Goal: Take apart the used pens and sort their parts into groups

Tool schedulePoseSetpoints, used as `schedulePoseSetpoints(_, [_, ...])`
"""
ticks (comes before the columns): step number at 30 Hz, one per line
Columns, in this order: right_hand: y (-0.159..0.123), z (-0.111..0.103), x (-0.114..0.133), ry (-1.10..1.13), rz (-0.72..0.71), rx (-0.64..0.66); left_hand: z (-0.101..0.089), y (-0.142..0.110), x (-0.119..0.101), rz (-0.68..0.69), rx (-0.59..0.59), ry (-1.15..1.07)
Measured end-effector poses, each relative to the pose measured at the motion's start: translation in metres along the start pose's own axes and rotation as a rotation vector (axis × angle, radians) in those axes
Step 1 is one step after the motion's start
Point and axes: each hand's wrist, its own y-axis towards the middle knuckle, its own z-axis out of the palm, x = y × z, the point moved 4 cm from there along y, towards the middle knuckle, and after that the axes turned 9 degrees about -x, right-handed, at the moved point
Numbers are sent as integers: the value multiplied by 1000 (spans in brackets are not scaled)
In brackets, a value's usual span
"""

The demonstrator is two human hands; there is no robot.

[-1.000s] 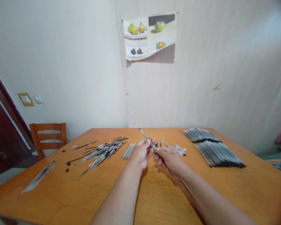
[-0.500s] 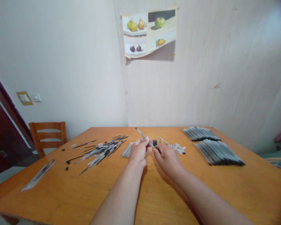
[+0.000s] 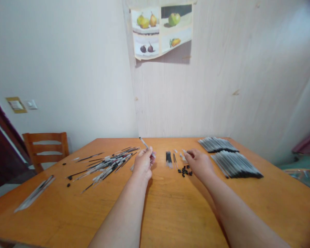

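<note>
My left hand (image 3: 144, 160) is closed around a slim pen (image 3: 144, 142), its clear barrel slanting up to the left with a black tip at the upper end. Over the small whitish translucent pieces (image 3: 182, 155), my right hand (image 3: 199, 163) has its thumb and fingers drawn together; what they pinch, if anything, cannot be made out. Its palm hides part of that group. Small black plugs (image 3: 185, 171) lie scattered just below the right fingers. Between the hands stands a row of dark ink refills (image 3: 168, 159), with a couple more beside it.
A loose heap of refills and pen parts (image 3: 111, 165) spreads over the left of the wooden table (image 3: 165, 213). A clear plastic sleeve (image 3: 34, 194) lies farther left. Two neat stacks of pens, a back one (image 3: 217, 144) and a front one (image 3: 236, 164), lie right. A chair (image 3: 45, 148) stands behind.
My hands have come apart. The left went left, keeping the pen; the right let go of it and moved right to the whitish pieces. The refills and black plugs are now uncovered.
</note>
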Motion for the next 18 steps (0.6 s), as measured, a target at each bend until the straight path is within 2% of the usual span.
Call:
schedulePoseSetpoints(3, [10,-2,-24,-106,104,26,-1,2,1,61,12,112])
schedulePoseSetpoints(6, [12,1,-37,-185,126,74,0,2,1,136,49,195])
schedulePoseSetpoints(13, [9,8,-51,-261,197,117,6,-6,0,310,112,350])
schedulePoseSetpoints(18, [9,14,-55,-302,249,167,9,-7,6,349,135,478])
